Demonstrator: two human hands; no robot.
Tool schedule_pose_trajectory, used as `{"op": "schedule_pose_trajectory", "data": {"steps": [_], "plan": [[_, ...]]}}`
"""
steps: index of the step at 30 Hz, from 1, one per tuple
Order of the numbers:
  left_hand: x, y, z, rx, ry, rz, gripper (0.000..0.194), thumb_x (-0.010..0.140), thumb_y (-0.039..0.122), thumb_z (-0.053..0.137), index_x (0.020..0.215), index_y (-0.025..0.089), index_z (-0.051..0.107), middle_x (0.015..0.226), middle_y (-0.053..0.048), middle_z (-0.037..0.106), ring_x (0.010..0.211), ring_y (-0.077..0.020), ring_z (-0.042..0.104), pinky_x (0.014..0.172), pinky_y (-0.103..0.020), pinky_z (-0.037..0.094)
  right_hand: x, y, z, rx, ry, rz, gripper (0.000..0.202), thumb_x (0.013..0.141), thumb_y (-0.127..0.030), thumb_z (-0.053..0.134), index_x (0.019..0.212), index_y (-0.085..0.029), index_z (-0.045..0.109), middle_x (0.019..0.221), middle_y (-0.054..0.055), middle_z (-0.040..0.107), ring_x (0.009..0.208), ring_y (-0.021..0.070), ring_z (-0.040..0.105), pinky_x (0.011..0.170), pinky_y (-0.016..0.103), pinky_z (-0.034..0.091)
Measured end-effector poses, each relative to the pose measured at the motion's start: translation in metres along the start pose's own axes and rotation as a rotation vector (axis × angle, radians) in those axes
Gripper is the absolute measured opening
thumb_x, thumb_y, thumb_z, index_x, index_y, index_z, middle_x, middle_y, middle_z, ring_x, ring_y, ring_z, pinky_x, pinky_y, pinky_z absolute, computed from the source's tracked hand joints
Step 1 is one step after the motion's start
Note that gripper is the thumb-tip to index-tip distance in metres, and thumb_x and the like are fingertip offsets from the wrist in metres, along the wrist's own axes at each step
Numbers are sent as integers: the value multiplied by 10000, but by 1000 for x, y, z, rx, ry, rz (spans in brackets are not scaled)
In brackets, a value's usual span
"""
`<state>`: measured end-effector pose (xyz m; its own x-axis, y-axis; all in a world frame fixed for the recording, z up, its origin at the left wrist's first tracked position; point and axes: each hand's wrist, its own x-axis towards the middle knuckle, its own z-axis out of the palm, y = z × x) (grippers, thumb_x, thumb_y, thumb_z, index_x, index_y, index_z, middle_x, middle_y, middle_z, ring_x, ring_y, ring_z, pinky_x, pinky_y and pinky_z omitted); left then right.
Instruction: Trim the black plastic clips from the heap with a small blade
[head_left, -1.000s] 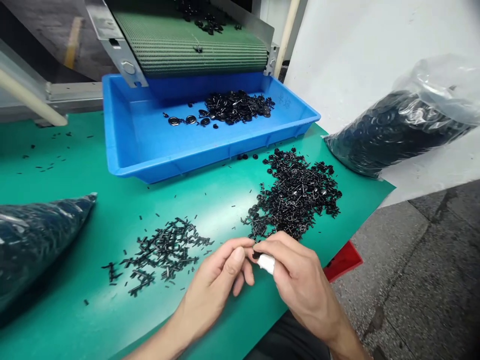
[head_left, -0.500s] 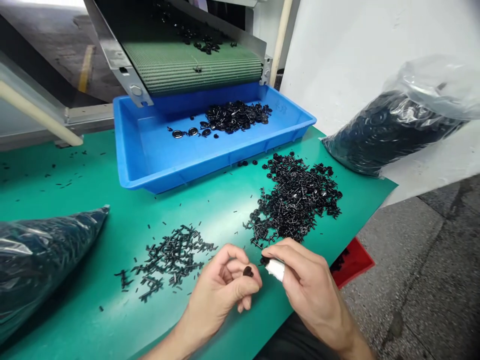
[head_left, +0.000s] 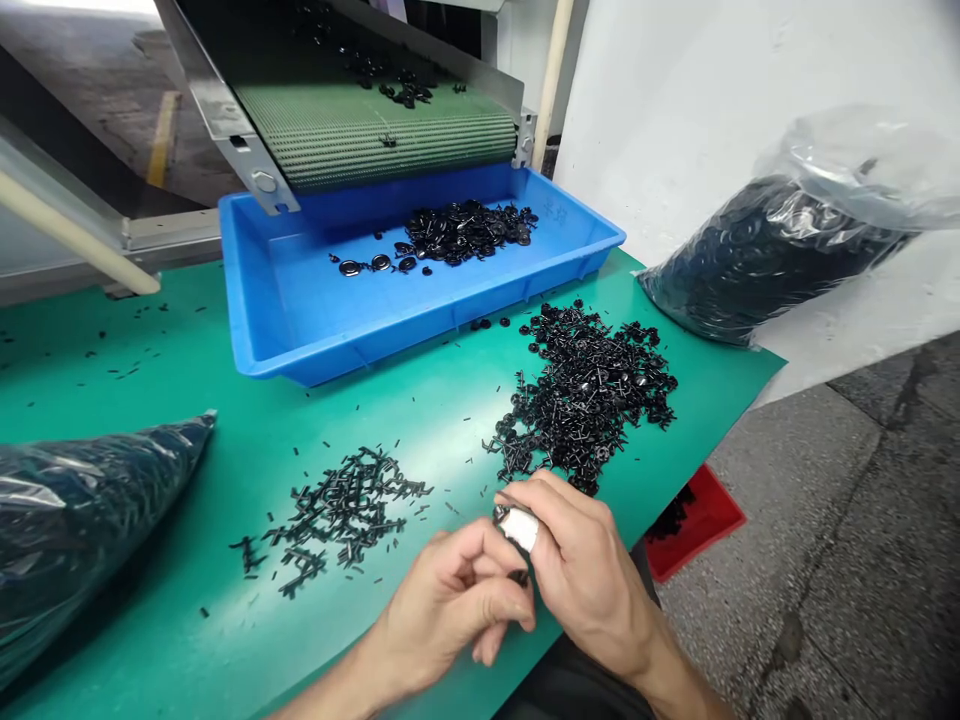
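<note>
My left hand [head_left: 457, 605] is closed in a pinch on a small black plastic part [head_left: 518, 577] between thumb and fingertips. Close against it, my right hand [head_left: 589, 570] grips another small black plastic piece [head_left: 500, 513] with its index finger and thumb. A white wrap [head_left: 520, 528] covers the tip of that thumb. Fingers hide most of both pieces. Beyond my right hand lies a heap of small black round and stemmed plastic parts [head_left: 589, 385]. Left of my hands spreads a lower pile of thin black plastic sprue bits [head_left: 345, 510].
A blue tray [head_left: 420, 335] holding black parts stands under the end of a green conveyor belt [head_left: 390, 130]. Filled plastic bags flank the green table, one left [head_left: 90, 520] and one right [head_left: 780, 250]. Below the table's right edge sits a red bin [head_left: 701, 535].
My right hand has moved left and now meets my left hand, which has shifted slightly right and down. Both keep their pinch. The whole view has shifted slightly.
</note>
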<state>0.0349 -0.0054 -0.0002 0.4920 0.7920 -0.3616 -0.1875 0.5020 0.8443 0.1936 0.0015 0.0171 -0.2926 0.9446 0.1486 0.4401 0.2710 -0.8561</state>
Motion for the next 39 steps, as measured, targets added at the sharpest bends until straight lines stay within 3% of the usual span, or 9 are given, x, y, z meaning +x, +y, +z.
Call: {"op": "schedule_pose_trajectory", "data": {"steps": [3, 8, 14, 19, 24, 31, 35, 39], "plan": [[0, 3, 2, 48, -22, 38, 138, 807, 270, 706, 798, 175, 607, 612, 16, 658, 418, -75, 509, 459, -212, 395, 2, 5, -1, -44, 45, 6, 366, 831, -13, 400, 1048, -205, 624, 885, 12, 608, 798, 143, 573, 704, 270, 464], [4, 6, -6, -16, -10, 113, 104, 940, 302, 579, 957, 200, 593, 770, -9, 692, 625, -115, 598, 651, -260, 450, 7, 3, -13, 82, 69, 31, 320, 856, -16, 412, 948, -203, 655, 844, 1, 612, 764, 122, 573, 664, 235, 441], [11, 1, -9, -198, -17, 94, 231, 950, 387, 552, 998, 178, 639, 727, 2, 609, 507, -68, 448, 492, -216, 314, 7, 0, -15, 139, -14, 45, 328, 873, -2, 434, 871, -212, 686, 826, -12, 571, 759, 108, 542, 670, 222, 411], [13, 1, -10, -204, 7, 104, 247, 875, 409, 668, 955, 175, 674, 700, 9, 595, 504, -56, 369, 464, -213, 211, 7, 0, -11, 116, -83, 74, 391, 867, 14, 438, 964, -243, 716, 843, -13, 571, 779, 113, 552, 684, 229, 419], [13, 1, -12, -230, 82, 115, 283, 814, 360, 749, 1045, 200, 721, 739, 9, 608, 524, -53, 362, 466, -206, 205, -1, -4, -14, -41, -60, 19, 479, 864, 8, 363, 1148, -243, 656, 930, 19, 593, 839, 146, 578, 738, 269, 467], [9, -6, -8, -165, 262, 177, 177, 726, 316, 826, 838, 207, 744, 787, -5, 697, 555, -70, 469, 515, -200, 347, -23, -12, -8, -505, 114, -164, 392, 888, -20, 330, 1148, -96, 613, 833, 89, 645, 762, 217, 627, 662, 335, 504], [7, -6, -6, -154, 290, 204, 165, 726, 311, 824, 797, 204, 722, 799, 8, 697, 531, -59, 455, 484, -185, 350, -26, -13, 0, -537, 155, -198, 329, 910, -33, 335, 1016, -103, 637, 726, 69, 608, 673, 210, 615, 585, 327, 480], [8, -6, -5, -175, 293, 219, 163, 720, 281, 828, 796, 206, 704, 790, 15, 695, 529, -58, 463, 471, -173, 357, -26, -14, 5, -533, 174, -175, 345, 926, -47, 323, 1056, -92, 639, 750, 75, 609, 666, 214, 617, 574, 334, 484]]}}
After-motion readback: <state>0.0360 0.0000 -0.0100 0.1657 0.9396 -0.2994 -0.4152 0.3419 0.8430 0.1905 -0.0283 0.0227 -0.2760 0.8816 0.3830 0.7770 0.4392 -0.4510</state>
